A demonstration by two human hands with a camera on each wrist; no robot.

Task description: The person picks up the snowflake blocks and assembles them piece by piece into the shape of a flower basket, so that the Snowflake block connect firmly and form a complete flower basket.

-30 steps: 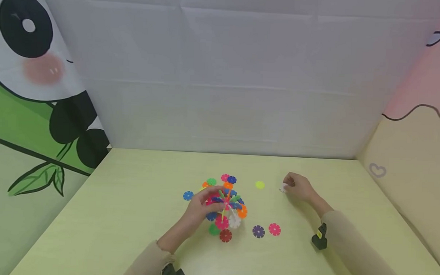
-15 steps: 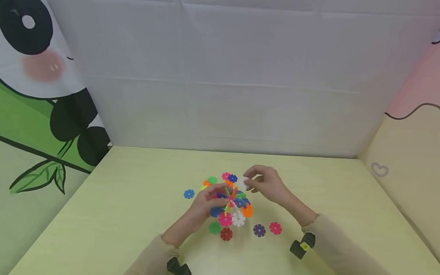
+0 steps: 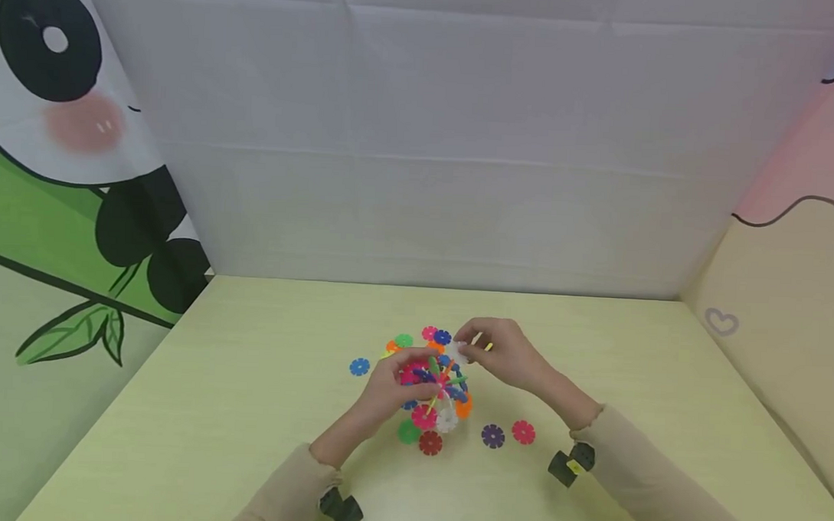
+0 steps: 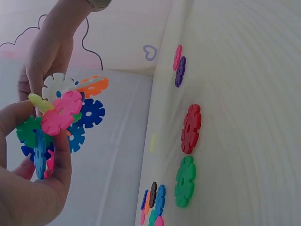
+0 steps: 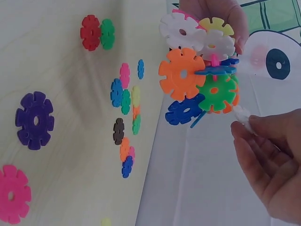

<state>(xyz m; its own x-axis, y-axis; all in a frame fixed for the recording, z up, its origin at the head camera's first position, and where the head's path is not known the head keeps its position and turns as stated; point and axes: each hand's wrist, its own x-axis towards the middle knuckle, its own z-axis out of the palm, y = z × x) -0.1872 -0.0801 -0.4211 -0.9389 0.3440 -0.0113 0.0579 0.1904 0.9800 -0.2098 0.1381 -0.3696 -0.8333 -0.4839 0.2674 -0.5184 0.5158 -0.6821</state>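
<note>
My left hand (image 3: pixel 390 386) grips a ball-like cluster of interlocked notched plastic discs (image 5: pixel 217 93), held above the table. Orange, green, blue, white, pink and yellow discs stick out of it at different angles. In the left wrist view, thumb and fingers curl about its near side, next to a pink disc (image 4: pixel 62 113). Between thumb and forefinger, my right hand (image 3: pixel 506 357) pinches a single white disc (image 5: pixel 243 117), seen nearly edge-on. This disc is close beside the cluster's green disc; whether its slot touches the cluster I cannot tell.
On the pale table (image 3: pixel 246 408) lie loose discs: purple (image 3: pixel 493 436), pink (image 3: pixel 524 431), red (image 3: pixel 430 443), green (image 3: pixel 409 431) and blue (image 3: pixel 360 366). Several more, among them a brown one (image 5: pixel 118 131), lie behind the cluster. A white cloth wall (image 3: pixel 418 214) stands at the back.
My right hand has picked the white disc off the table at the right and brought it left to the cluster. My left hand has turned the cluster slightly.
</note>
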